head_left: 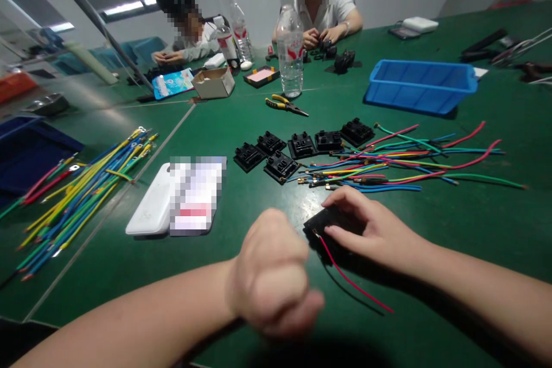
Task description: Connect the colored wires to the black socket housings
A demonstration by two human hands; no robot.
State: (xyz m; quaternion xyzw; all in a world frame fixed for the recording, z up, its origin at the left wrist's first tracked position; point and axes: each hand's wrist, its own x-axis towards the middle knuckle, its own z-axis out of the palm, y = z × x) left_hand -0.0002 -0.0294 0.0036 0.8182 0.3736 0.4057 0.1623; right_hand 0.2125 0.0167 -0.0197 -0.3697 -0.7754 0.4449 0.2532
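My right hand (383, 230) grips a black plastic module (319, 219) by its sides, low over the green table. From the module's near edge a red wire (351, 280) runs out toward me. Close to its left, my left hand (276, 276) is closed in a fist, slightly blurred, and whatever its fingers may hold is hidden. Beyond my hands lie several similar black modules (302, 145). Loose coloured wires (379, 164) with metal ends are spread beside them.
A phone (196, 201) and a white power bank (150, 201) lie left of my hands. Farther left is a wire bundle (95, 184). Pliers (287, 104), a water bottle (291, 52) and a blue bin (422, 86) stand beyond. Two people sit across the table.
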